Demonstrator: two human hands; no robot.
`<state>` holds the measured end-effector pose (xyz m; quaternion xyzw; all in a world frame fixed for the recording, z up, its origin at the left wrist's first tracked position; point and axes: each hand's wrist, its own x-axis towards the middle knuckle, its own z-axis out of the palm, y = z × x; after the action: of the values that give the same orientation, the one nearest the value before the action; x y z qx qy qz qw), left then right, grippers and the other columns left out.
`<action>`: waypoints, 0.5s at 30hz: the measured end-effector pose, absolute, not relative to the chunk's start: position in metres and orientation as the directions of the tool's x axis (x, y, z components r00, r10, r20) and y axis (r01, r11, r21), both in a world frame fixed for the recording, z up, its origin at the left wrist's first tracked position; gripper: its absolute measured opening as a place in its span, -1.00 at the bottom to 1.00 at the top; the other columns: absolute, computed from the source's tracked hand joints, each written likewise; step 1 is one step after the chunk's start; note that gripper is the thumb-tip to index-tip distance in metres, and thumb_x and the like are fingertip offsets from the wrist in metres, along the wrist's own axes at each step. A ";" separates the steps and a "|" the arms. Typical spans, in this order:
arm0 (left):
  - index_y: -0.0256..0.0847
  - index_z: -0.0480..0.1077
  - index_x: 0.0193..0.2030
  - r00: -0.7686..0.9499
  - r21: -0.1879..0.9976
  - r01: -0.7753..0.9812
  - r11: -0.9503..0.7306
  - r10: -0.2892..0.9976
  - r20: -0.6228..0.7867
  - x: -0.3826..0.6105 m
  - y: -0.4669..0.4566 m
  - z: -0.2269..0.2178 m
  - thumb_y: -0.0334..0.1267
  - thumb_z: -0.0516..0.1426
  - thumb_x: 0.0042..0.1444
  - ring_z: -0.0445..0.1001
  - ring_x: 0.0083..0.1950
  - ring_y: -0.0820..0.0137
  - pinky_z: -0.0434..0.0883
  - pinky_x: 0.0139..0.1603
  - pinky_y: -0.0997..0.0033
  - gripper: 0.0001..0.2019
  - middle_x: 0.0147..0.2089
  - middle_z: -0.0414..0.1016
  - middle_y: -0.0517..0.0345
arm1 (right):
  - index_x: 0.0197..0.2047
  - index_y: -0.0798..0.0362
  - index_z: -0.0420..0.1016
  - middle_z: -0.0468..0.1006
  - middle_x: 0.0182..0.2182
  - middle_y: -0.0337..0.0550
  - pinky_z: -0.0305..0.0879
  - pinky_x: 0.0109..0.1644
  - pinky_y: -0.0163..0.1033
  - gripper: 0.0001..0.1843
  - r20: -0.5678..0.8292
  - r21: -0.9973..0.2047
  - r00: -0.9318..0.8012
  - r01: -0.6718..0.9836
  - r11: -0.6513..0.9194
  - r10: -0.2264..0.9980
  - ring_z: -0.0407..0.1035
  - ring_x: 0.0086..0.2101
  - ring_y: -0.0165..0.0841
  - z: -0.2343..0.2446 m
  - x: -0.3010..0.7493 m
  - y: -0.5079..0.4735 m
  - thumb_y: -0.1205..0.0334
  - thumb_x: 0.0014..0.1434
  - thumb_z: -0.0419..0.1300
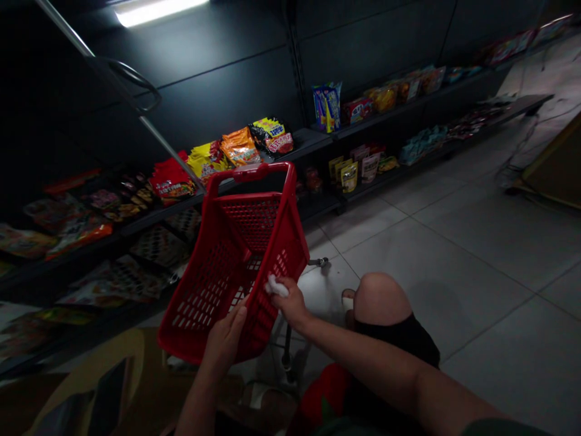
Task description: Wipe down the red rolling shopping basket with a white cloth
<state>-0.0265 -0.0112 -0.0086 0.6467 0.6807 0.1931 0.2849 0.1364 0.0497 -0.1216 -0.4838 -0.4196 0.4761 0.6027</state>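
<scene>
A red plastic shopping cart (254,242) with slotted walls stands in front of me, its handle towards the shelves. My left hand (227,336) holds the rim of the cart's near side, its fingers partly hidden. In my right hand (290,303) is a crumpled white cloth (276,287), pressed against the outside of the cart's right wall. Nothing shows inside the basket. The cart's wheels and metal legs appear below it, partly behind my arms.
Dark shelves with snack bags (240,147) run behind the cart. A metal pole (167,145) slants down beside its handle. At lower left is a yellowish round-edged surface (131,357) with dark flat items. Tiled floor (476,266) extends right, towards a brown box-like object (556,163).
</scene>
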 end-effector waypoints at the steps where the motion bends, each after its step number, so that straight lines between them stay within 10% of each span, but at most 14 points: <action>1: -0.13 0.37 0.25 0.004 0.634 0.769 0.082 0.991 -0.134 -0.028 -0.012 -0.009 0.10 -0.11 0.26 0.33 0.33 0.25 0.24 0.35 0.24 -0.43 0.24 0.45 0.14 | -0.11 0.01 0.55 0.52 -0.23 -0.21 0.35 -0.11 -0.24 -0.61 0.073 -0.980 0.153 -0.173 0.100 0.985 0.41 -0.24 -0.32 -0.122 0.132 0.039 0.28 -0.08 0.24; 7: -0.13 0.39 0.24 0.039 0.608 0.793 0.039 0.993 -0.115 -0.034 -0.019 -0.008 0.10 -0.07 0.24 0.37 0.30 0.20 0.32 0.29 0.20 -0.44 0.22 0.47 0.12 | -0.08 -0.04 0.55 0.50 -0.17 -0.20 0.30 0.01 -0.21 -0.65 0.248 -0.961 0.242 -0.065 0.270 0.938 0.38 -0.17 -0.31 -0.087 0.164 0.091 0.24 0.01 0.24; 15: -0.14 0.42 0.21 0.097 0.600 0.800 -0.031 0.992 -0.078 -0.046 -0.024 -0.003 0.09 -0.04 0.23 0.43 0.25 0.18 0.34 0.28 0.17 -0.45 0.20 0.49 0.09 | -0.16 0.10 0.57 0.54 -0.24 -0.11 0.27 0.02 -0.14 -0.69 0.124 -0.989 0.424 0.129 0.075 0.897 0.36 -0.17 -0.25 -0.118 0.236 0.155 0.29 -0.01 0.17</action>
<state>-0.0458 -0.0242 -0.0033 0.6936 0.6458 0.1855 0.2597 0.2365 0.1552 -0.1178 -0.5984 -0.4288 0.3229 0.5949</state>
